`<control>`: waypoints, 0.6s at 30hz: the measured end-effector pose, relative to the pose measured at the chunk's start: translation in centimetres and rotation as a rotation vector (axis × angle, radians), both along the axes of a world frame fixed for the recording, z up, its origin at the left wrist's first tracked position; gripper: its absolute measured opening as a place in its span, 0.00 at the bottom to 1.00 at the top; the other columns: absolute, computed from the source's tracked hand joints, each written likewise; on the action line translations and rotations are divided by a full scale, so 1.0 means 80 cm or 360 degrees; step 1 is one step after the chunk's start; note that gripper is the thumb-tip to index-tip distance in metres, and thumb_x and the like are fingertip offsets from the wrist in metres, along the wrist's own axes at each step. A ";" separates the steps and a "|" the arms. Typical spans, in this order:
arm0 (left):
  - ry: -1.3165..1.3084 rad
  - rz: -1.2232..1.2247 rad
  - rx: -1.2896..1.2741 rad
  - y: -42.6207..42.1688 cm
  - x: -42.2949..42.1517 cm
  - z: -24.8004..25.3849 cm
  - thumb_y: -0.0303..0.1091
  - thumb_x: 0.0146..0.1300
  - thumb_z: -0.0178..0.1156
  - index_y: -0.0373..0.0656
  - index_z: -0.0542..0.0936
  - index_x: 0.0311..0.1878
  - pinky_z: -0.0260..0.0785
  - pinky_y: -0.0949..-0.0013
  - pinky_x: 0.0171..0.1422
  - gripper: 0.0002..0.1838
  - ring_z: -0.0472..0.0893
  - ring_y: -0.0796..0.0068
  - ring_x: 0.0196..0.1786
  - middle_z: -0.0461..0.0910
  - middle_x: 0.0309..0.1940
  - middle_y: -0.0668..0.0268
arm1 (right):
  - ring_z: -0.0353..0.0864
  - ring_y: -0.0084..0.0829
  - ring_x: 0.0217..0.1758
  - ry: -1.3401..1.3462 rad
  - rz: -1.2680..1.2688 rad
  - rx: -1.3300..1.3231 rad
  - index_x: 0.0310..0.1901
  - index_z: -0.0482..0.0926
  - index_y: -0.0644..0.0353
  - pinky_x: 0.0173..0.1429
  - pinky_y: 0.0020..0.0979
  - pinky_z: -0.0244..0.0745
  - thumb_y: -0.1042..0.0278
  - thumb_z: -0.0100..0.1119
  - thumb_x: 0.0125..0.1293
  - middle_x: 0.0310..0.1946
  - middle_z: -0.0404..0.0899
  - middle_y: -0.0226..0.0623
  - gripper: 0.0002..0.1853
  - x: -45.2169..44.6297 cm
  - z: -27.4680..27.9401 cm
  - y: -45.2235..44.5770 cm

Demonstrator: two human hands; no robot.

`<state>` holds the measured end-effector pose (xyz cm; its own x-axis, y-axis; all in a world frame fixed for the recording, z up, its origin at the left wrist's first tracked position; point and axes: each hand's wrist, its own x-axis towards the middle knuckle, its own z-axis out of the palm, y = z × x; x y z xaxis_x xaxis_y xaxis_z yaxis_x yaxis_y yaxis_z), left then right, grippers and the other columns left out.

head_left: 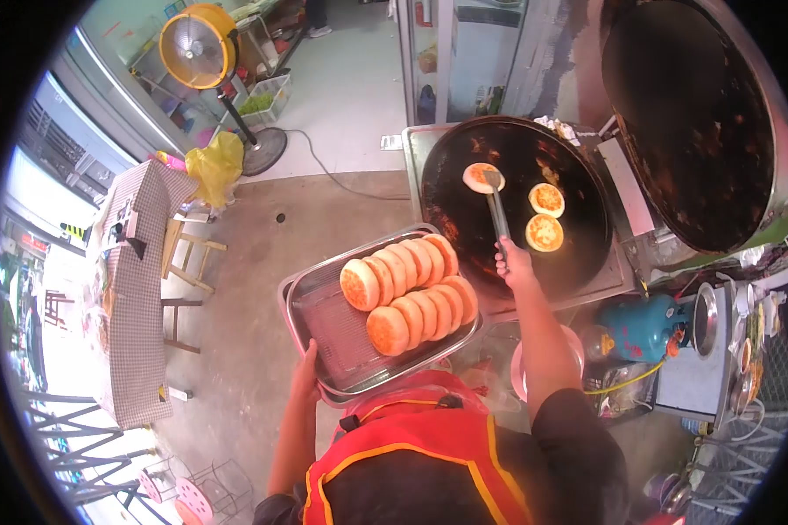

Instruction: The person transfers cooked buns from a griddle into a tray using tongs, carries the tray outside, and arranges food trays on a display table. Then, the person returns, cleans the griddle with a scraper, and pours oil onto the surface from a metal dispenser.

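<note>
My left hand (306, 373) grips the near left edge of a metal tray (324, 341). Two rows of round browned flatbreads (409, 262) stand on edge in its right part, over a wire rack. My right hand (514, 262) is closed round the handle of metal tongs (499, 214), reaching over a large round black griddle (464, 236). The tips of the tongs are at a pale flatbread (479, 178) on the griddle; whether they pinch it I cannot tell. Two more flatbreads (546, 217) with browned tops lie to the right, touching or nearly touching.
A big dark round lid (692, 131) stands raised right of the griddle. Below it is a blue gas cylinder (639, 328) with a yellow hose. At left are a checked-cloth table (140, 350), wooden stools (188, 254) and a yellow fan (197, 48), its cable crossing the floor.
</note>
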<state>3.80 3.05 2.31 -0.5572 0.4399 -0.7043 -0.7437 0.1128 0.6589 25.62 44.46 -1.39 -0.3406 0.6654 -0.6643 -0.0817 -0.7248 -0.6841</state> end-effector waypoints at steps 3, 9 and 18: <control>0.0105 0.0009 0.0065 -0.001 0.001 -0.002 0.48 0.59 0.54 0.29 0.60 0.59 0.64 0.62 0.58 0.34 0.70 0.62 0.55 0.66 0.55 0.52 | 0.60 0.16 0.12 -0.0221 -0.0004 0.0339 0.31 0.73 0.57 0.13 0.16 0.52 0.57 0.58 0.56 0.15 0.65 0.26 0.12 0.001 0.017 -0.017; 0.0000 -0.0015 0.0088 -0.009 -0.007 -0.024 0.45 0.59 0.54 0.27 0.63 0.56 0.66 0.63 0.55 0.31 0.73 0.62 0.51 0.69 0.52 0.52 | 0.55 0.11 0.10 -0.0312 0.0493 0.0752 0.37 0.76 0.58 0.12 0.15 0.47 0.60 0.57 0.57 0.14 0.63 0.20 0.11 0.033 0.104 -0.119; 0.0049 -0.0086 0.0139 -0.013 -0.009 -0.026 0.43 0.58 0.55 0.25 0.66 0.53 0.68 0.66 0.51 0.29 0.75 0.64 0.46 0.72 0.47 0.53 | 0.76 0.38 0.30 -0.0815 0.1404 0.1683 0.45 0.73 0.58 0.36 0.36 0.69 0.57 0.54 0.56 0.26 0.76 0.42 0.18 0.000 0.146 -0.270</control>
<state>3.05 1.99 0.25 -0.5516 0.5288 -0.6450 -0.7175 0.0935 0.6903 25.58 22.85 10.31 -0.7683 0.6137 -0.1816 0.5214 0.4357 -0.7337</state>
